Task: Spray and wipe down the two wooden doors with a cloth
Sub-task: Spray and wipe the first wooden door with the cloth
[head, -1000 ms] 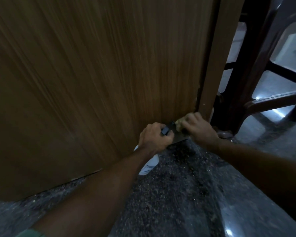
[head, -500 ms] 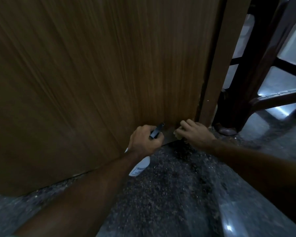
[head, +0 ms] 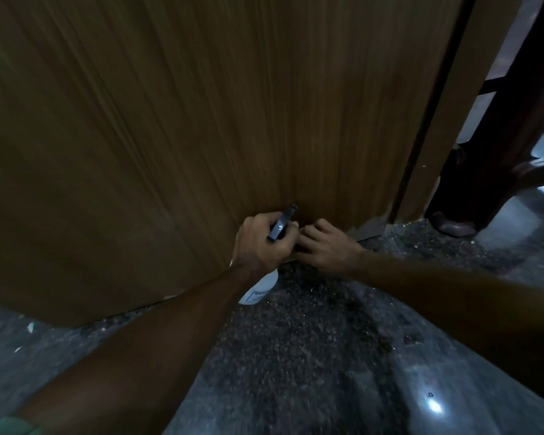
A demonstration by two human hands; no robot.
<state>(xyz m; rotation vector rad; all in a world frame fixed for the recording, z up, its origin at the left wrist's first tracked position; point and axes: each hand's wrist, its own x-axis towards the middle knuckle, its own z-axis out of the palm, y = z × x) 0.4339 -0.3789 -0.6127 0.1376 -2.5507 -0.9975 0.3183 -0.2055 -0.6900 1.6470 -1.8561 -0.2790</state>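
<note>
A brown wooden door [head: 201,120] fills most of the view. My left hand [head: 261,243] grips a white spray bottle [head: 258,290] by its neck; the dark nozzle points up at the door's bottom edge. My right hand [head: 324,243] presses low against the door just right of the left hand, fingers curled over a cloth that is hidden under them.
The wooden door frame [head: 446,120] stands at the right. Beyond it is a dark brown chair [head: 515,146] on a glossy floor. Under me lies a dark speckled stone floor [head: 296,356].
My right hand has slid left along the door's bottom edge, away from the frame, and now sits against my left hand. The bottle's nozzle has tilted up.
</note>
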